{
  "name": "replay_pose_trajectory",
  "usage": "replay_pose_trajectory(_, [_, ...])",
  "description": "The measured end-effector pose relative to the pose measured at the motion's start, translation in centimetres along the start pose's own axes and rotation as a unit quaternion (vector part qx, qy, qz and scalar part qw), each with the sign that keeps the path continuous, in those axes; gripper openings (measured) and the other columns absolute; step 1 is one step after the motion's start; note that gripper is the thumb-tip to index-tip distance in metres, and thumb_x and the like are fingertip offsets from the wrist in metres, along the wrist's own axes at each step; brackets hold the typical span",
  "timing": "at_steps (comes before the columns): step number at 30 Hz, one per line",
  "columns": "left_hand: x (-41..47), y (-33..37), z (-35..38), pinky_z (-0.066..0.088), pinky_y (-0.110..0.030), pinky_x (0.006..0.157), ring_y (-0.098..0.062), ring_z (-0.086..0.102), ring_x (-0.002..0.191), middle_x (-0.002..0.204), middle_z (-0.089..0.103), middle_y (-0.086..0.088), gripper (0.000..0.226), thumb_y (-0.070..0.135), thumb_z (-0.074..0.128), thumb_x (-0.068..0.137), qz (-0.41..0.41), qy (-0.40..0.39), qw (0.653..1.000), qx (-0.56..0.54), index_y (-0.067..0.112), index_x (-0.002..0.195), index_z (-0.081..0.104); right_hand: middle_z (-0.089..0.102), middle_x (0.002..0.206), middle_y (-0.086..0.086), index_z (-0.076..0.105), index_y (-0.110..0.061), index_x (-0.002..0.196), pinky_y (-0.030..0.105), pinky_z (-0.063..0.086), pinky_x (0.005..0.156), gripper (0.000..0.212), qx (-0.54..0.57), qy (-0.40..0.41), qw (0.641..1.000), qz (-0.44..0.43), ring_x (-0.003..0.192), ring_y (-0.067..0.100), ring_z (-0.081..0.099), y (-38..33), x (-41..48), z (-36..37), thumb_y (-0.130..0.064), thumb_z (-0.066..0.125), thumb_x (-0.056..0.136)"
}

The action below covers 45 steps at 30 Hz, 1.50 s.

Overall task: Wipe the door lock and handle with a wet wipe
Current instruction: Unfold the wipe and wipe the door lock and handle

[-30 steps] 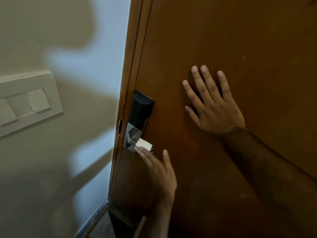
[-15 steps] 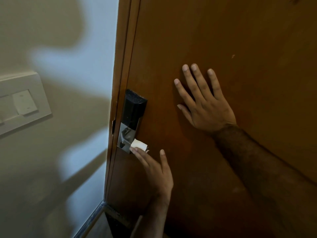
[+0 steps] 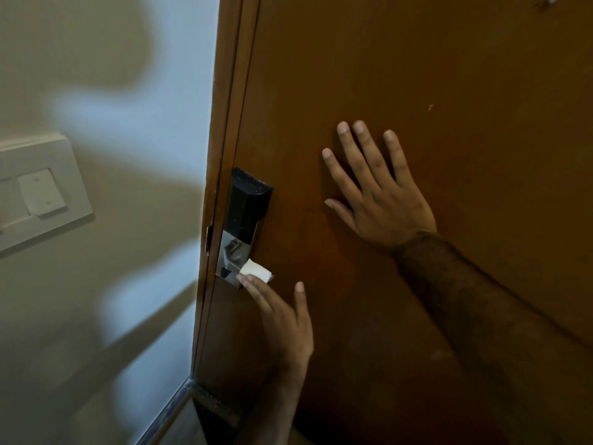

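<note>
Pale wall (image 3: 106,268) fills the left of the view, crossed by soft shadows, with a white switch plate (image 3: 41,194) set into it; beside it stands a brown wooden door (image 3: 417,75), its edge running down the middle. On that edge sits the door lock (image 3: 245,216) — a black upper panel over a shiny metal lower plate, where a small silver handle (image 3: 233,250) shows.

A folded white wet wipe (image 3: 255,270) is pressed against the lower right corner of the metal plate. The left hand (image 3: 282,319) reaches up from below; its fingers hold the wipe flat against the lock while the thumb stands apart on the door, so the grip is less a pinch than a push of fingertips on the wipe. The right hand (image 3: 382,194) lies flat on the door to the right of the lock, fingers spread wide, holding nothing.

Compared with a second ago, the wipe sits at much the same spot on the plate and the right palm has stayed planted — what differs is the framing: lock and switch plate now lie further left in the view.
</note>
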<state>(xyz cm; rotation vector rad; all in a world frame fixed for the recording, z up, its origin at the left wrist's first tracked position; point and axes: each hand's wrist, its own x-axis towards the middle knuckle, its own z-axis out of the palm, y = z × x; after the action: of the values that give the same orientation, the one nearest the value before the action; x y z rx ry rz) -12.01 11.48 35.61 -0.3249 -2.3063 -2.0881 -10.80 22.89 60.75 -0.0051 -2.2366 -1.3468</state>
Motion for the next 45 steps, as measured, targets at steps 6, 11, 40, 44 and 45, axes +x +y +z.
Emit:
replay_pose_trajectory(6, [6.0,1.9,-2.3,0.062,-0.044,0.097,-0.033,0.027,0.157,0.175,-0.023,0.0,0.094,0.063,0.037,0.099,-0.057,0.042,0.996,-0.049,0.024,0.166,-0.016,0.01,0.176,0.026,0.013,-0.008,0.171,0.061,0.008,0.13,0.075,-0.001,0.003,1.0,-0.003,0.163,0.042,0.013,0.0,0.0,0.1,-0.055,0.022,0.113])
replay_pose_trajectory(11, [-0.3,1.9,-0.7,0.048,-0.019,0.094,-0.031,0.033,0.153,0.172,-0.029,0.002,0.095,0.069,0.035,0.099,-0.039,-0.008,0.999,0.003,0.03,0.163,-0.022,0.008,0.176,0.026,0.012,-0.008,0.171,0.061,0.008,0.13,0.076,-0.006,0.005,1.0,-0.002,0.164,0.042,0.011,0.0,0.0,0.4,-0.056,0.022,0.113])
replay_pose_trajectory(40, [1.1,0.4,-6.5,0.053,-0.03,0.083,-0.02,0.069,0.11,0.121,0.071,-0.007,0.017,0.007,0.06,0.102,-0.4,0.03,0.808,-0.432,0.02,0.112,0.066,0.012,0.176,0.025,0.013,-0.009,0.171,0.06,0.011,0.13,0.076,-0.002,-0.002,1.0,0.008,0.163,0.042,0.015,-0.1,-0.2,0.5,-0.055,0.025,0.113])
replay_pose_trajectory(44, [0.2,-0.2,-8.7,0.054,-0.032,0.083,-0.022,0.069,0.109,0.12,0.071,-0.012,0.029,0.004,0.062,0.1,-0.408,-0.04,0.821,-0.398,0.009,0.128,0.064,0.01,0.177,0.025,0.011,-0.009,0.172,0.06,0.009,0.13,0.077,0.006,-0.018,1.0,0.011,0.164,0.041,0.013,-0.1,-0.1,0.2,-0.056,0.025,0.113])
replay_pose_trajectory(45, [0.3,-0.1,-9.3,0.055,-0.032,0.083,-0.023,0.07,0.108,0.119,0.072,-0.015,0.033,0.002,0.063,0.099,-0.406,-0.063,0.826,-0.386,0.004,0.132,0.062,0.009,0.177,0.024,0.011,-0.009,0.172,0.059,0.009,0.131,0.077,0.007,-0.024,1.0,0.015,0.164,0.041,0.012,-0.1,-0.2,0.1,-0.056,0.026,0.113])
